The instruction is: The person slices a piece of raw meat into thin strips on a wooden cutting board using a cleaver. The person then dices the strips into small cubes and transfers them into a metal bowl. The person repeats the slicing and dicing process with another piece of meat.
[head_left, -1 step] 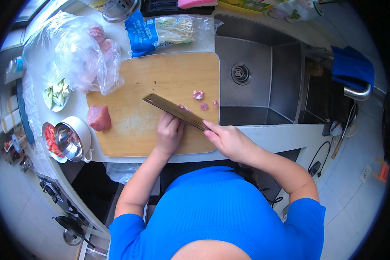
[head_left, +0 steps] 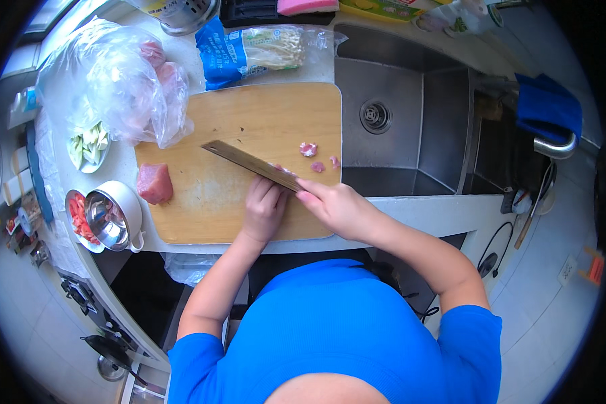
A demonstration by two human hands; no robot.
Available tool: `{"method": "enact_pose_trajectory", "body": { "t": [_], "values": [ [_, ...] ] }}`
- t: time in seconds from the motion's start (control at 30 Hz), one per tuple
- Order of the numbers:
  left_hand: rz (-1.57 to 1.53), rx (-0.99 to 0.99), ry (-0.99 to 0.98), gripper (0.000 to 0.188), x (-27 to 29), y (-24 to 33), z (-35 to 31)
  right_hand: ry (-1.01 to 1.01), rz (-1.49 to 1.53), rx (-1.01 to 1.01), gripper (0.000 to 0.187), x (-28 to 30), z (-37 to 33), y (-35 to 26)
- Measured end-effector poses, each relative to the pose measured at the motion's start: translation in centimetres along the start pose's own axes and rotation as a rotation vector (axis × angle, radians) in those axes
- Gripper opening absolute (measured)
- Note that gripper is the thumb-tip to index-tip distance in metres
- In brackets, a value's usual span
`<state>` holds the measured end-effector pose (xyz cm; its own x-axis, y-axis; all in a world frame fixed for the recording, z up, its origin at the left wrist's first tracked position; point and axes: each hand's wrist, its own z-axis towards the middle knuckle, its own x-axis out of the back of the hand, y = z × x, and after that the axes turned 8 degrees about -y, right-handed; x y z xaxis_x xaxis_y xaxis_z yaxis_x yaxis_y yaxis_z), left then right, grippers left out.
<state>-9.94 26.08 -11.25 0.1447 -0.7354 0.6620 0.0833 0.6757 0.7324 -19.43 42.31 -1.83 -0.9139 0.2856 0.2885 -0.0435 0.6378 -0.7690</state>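
Observation:
My right hand (head_left: pixel 333 207) is closed around the handle of a cleaver (head_left: pixel 249 161), whose blade slants across the wooden cutting board (head_left: pixel 202 222), its far end up and to the left. Curled against the near side of the blade, my left hand (head_left: pixel 262 209) holds down a piece of raw meat (head_left: pixel 281 167), mostly hidden by fingers and blade; a little pink shows past the blade. Small meat scraps (head_left: pixel 308 149) lie toward the board's right edge. A larger block of raw meat (head_left: pixel 155 183) sits at the board's left edge.
A steel sink (head_left: pixel 390 81) adjoins the board on the right. Beyond the board lie a plastic bag of meat (head_left: pixel 121 87) and a packet of enoki mushrooms (head_left: pixel 269 48). At left stand a dish of pale green slices (head_left: pixel 87 146), a plate of red pieces (head_left: pixel 81 219) and a metal cup (head_left: pixel 118 215).
My right hand and the cleaver have shifted left, the blade's far end also slightly away from me. My left hand stays nearly in place.

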Motion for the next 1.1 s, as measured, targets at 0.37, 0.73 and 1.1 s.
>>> {"method": "enact_pose_trajectory", "body": {
  "t": [0.37, 0.73, 1.1],
  "values": [
    [-0.004, -0.019, 0.015, 0.027, -0.2, -0.4, -0.6, 0.017, -0.061, -0.005, 0.040, -1.2, -1.4, 1.5],
    [0.045, 0.006, 0.008, 0.032, -0.1, -0.2, -0.9, 0.152, -0.162, 0.069, 0.044, -2.1, -3.4, 2.8],
    [0.033, -0.058, 0.057, 0.022, 0.4, 0.5, -0.2, 0.176, 0.160, 0.004, 0.039, -0.6, -2.3, 2.7]
  ]
}}
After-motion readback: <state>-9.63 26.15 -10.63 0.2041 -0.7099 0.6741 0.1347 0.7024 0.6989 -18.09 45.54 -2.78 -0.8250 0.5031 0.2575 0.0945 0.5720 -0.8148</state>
